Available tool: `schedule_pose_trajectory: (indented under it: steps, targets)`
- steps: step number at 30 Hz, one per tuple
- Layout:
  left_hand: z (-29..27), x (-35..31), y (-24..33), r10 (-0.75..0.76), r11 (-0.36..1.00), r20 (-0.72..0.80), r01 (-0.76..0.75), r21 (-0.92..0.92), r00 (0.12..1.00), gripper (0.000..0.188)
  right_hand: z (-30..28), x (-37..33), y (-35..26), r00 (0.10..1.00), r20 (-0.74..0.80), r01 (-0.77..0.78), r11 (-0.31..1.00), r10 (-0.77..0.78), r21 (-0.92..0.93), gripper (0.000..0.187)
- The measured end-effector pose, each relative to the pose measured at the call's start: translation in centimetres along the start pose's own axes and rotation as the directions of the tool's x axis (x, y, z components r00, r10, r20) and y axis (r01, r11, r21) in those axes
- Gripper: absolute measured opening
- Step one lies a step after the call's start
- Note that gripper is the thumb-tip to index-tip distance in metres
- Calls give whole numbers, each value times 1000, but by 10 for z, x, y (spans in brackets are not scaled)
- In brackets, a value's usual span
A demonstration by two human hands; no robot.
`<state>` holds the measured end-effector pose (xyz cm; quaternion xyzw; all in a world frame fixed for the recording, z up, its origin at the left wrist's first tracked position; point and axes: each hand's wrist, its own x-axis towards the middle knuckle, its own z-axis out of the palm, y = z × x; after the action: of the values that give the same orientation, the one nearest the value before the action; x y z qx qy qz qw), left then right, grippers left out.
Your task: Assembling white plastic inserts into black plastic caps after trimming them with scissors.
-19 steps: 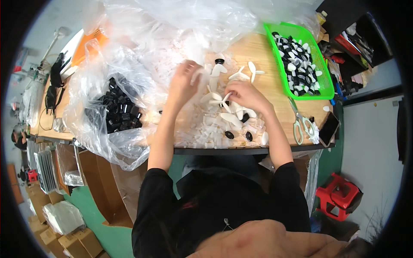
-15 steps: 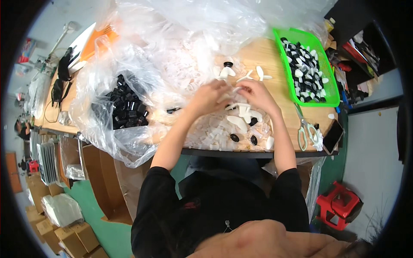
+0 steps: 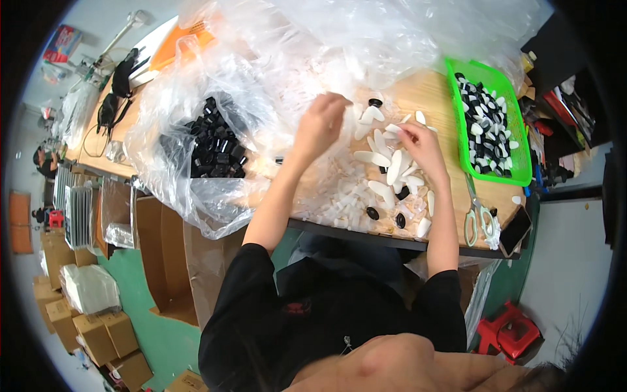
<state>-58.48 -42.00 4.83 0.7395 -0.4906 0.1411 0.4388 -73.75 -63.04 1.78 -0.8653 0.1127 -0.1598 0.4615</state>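
Evidently, the largest item on station is the wooden table (image 3: 434,98), its near edge running in front of the person. Clear plastic sheeting (image 3: 392,39) is heaped across its far side. A clear plastic bag (image 3: 153,153) lies open at the left, with black parts (image 3: 217,150) piled in its mouth. On the floor at lower right stands a red stool (image 3: 513,333). The green basket (image 3: 463,140) rests at the right of the table and contains mixed black and white parts (image 3: 484,124). Nearer the front edge lie the scissors (image 3: 471,225), light-handled, with a dark phone (image 3: 515,230) just beside them at the right.

The left hand (image 3: 320,124) is raised over the table with fingers bent; no distinct item shows in it, and whether it grasps anything cannot be told. The right hand (image 3: 422,145) has thumb and fingertips drawn together at the end of a white piece (image 3: 392,128); a firm hold cannot be confirmed. White bladed pieces (image 3: 394,167) lie loosely heaped between the forearms, just left of the right hand. Black round pieces (image 3: 372,213) sit among them, and small translucent pieces (image 3: 343,199) are scattered toward the front edge.
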Motion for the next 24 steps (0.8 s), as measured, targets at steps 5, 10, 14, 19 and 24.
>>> schedule_pose_trajectory:
  steps: [5, 10, 14, 19, 24]
  targets:
    - [-79, -20, 8, -321, 889, -285, 391, 237, 903, 16, -6, -3, 16, 998, -49, -38, 998, 35, -57, 18]
    - [-128, -94, -8, -457, 543, -220, 467, 698, 862, 22, -10, -1, 13, 996, -84, -16, 997, 11, -70, 15]
    - [-131, -110, -26, -454, 581, -101, 380, 720, 885, 21, -6, 2, 15, 997, -75, -18, 999, 15, -38, 17]
    - [-127, -74, 10, -596, 702, -377, 688, 183, 709, 18, -4, 2, 7, 993, -8, -110, 934, 120, 340, 16]
    - [-58, -5, 60, -526, 666, 120, 496, -558, 842, 22, -8, -2, -4, 996, -65, -2, 791, 53, 612, 14]
